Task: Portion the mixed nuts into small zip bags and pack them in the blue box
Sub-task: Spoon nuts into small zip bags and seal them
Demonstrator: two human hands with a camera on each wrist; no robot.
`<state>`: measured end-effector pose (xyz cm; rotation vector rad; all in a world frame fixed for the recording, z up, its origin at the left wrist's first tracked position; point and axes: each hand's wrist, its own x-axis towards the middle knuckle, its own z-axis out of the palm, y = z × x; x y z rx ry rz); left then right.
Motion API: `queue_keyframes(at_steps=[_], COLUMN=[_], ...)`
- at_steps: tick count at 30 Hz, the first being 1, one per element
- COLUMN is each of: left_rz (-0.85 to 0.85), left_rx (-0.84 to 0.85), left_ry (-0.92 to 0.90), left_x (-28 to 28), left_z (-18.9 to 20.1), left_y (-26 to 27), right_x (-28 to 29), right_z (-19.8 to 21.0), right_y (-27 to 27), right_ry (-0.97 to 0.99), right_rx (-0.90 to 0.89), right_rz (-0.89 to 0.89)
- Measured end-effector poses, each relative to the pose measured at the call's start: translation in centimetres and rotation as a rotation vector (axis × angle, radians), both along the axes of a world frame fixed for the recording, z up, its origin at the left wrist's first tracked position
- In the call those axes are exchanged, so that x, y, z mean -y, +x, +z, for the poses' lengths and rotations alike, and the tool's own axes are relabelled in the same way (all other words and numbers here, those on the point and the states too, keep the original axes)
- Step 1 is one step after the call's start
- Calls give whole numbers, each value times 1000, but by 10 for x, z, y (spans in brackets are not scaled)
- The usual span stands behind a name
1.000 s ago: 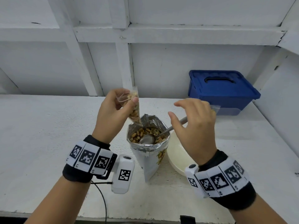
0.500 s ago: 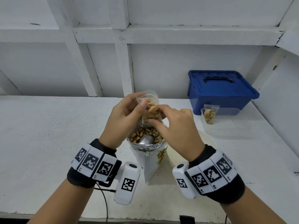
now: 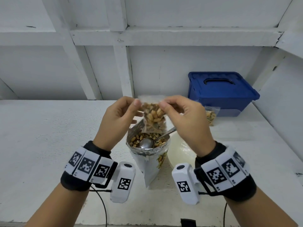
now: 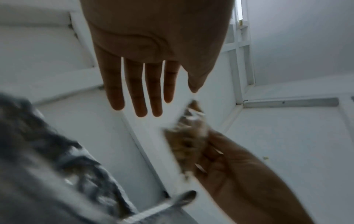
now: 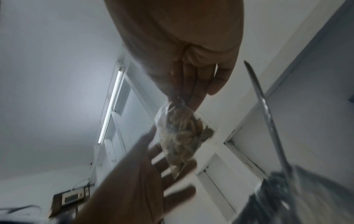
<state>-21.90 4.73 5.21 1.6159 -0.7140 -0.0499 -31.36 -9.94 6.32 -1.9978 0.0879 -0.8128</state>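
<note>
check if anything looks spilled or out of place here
Nothing looks spilled. One oddity: a filled small clear zip bag sits on the white table against the lidded blue plastic box, not inside. The metal spoon rests in the open foil nut pouch.

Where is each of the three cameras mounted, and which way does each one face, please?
Head: worn on the head, facing forward and down at the zip bag of nuts, foil nut pouch and blue box; both hands and wrists show.
Left wrist: on the left wrist, facing up along the left hand toward the wall.
Right wrist: on the right wrist, facing up along the right hand toward the ceiling.
All share the zip bag; both wrist views show the spoon.
</note>
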Motion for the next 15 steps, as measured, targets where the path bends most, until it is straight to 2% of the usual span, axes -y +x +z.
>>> queue_keyframes(at_steps=[4, 8, 12, 15], left_rz=[141, 200, 157, 145], left_rx=[73, 161, 127, 71], left_ry=[148, 589, 964, 1069], left_x=[-15, -30, -39, -41], left_z=[-20, -67, -112, -135], left_y=[25, 56, 71, 77], right_x=[30, 81, 141, 181], right_z=[29, 37, -3, -51], right_y=[-10, -22, -23, -22], right_ry=[140, 164, 101, 83], right_rx=[61, 39, -34, -177], right_rz=[-6, -114, -256, -373])
